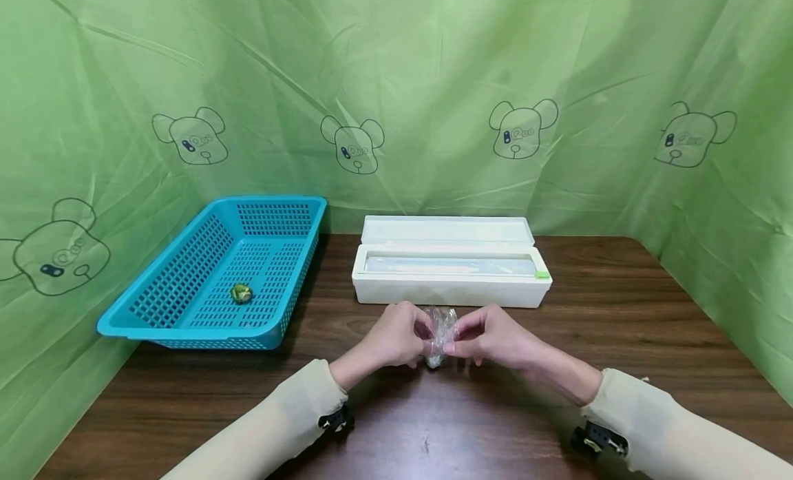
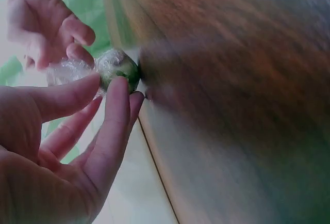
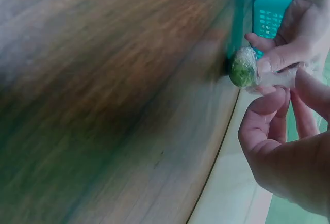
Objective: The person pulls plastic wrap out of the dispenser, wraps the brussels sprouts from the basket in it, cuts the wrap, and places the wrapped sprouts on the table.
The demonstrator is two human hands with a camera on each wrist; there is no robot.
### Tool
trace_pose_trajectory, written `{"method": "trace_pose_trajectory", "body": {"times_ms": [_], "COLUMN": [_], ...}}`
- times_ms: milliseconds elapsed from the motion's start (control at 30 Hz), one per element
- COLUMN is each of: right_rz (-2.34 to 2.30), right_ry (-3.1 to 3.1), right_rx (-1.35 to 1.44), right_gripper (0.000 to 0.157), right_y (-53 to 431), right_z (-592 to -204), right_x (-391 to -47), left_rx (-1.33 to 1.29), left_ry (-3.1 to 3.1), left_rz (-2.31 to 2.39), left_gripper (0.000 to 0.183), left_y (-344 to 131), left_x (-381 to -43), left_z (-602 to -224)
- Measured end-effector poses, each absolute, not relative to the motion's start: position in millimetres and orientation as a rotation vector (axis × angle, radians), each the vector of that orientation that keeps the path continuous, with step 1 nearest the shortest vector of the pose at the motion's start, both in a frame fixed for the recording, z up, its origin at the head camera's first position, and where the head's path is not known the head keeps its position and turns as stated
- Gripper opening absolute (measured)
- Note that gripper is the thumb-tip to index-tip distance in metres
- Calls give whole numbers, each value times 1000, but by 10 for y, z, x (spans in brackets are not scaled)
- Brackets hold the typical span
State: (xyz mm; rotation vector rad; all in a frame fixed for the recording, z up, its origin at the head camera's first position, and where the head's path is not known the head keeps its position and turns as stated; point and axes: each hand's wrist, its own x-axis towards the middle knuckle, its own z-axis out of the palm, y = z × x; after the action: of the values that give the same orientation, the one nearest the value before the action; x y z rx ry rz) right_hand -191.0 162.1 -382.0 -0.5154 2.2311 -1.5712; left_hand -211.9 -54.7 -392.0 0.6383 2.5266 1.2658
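Observation:
Just in front of the white box, both hands work on a small round green vegetable (image 3: 242, 69) wrapped in clear cling film (image 1: 442, 320). The film is gathered into a twisted tail on its upper side, and the vegetable's lower end sits close over the table. My left hand (image 1: 399, 335) pinches the bundle from the left, fingertips on the wrapped vegetable in the left wrist view. From the right, my right hand (image 1: 495, 337) pinches the film's tail between thumb and fingers.
A white cling film dispenser (image 1: 449, 291) with its lid raised and a green slider (image 1: 542, 274) stands behind the hands. At the left is a blue perforated basket (image 1: 297, 280) holding one small green vegetable (image 1: 241, 293). Green sheeting (image 1: 434, 67) surrounds the wooden table (image 1: 619, 294).

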Motion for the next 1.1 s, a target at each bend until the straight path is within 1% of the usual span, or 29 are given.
{"method": "trace_pose_trajectory", "body": {"times_ms": [100, 167, 267, 367, 533, 667, 800, 900, 1033, 1100], "right_rz": [-1513, -1467, -1374, -1271, -1160, -1100, -1091, -1104, -1149, -1186], "right_ry": [2273, 2312, 2423, 2549, 2636, 2680, 2692, 2672, 2617, 2575], "right_rx": [-686, -787, -935, -1022, -1047, -1061, -1107, -1115, -1059, -1031], "right_gripper": [8, 4, 12, 18, 25, 30, 28, 24, 19, 15], "right_y": [1600, 1578, 1539, 1504, 1481, 1483, 1484, 1483, 1491, 1497], "right_z": [-3834, -3840, -3861, -3896, -3949, -3974, -3986, -3995, -4004, -4003], "right_x": [-1868, -1841, -1809, -1781, -1752, -1756, -1767, -1770, -1760, -1753], "left_rx": [697, 706, 696, 658, 632, 679, 721, 700, 644, 619], "left_ry": [2598, 2620, 2631, 2601, 2589, 2591, 2581, 2548, 2482, 2468], "left_rz": [1202, 1185, 1184, 1212, 1191, 1151, 1134, 1174, 1277, 1311], "left_gripper": [23, 26, 22, 19, 16, 14, 9, 4, 14, 16], "left_y": [-551, -552, -554, -565, -586, -592, -601, -601, -597, -600], "left_x": [-2131, -2135, -2135, -2112, -2062, -2053, -2063, -2064, -2054, -2048], "left_z": [-3922, -3920, -3917, -3908, -3870, -3847, -3852, -3872, -3911, -3922]}}
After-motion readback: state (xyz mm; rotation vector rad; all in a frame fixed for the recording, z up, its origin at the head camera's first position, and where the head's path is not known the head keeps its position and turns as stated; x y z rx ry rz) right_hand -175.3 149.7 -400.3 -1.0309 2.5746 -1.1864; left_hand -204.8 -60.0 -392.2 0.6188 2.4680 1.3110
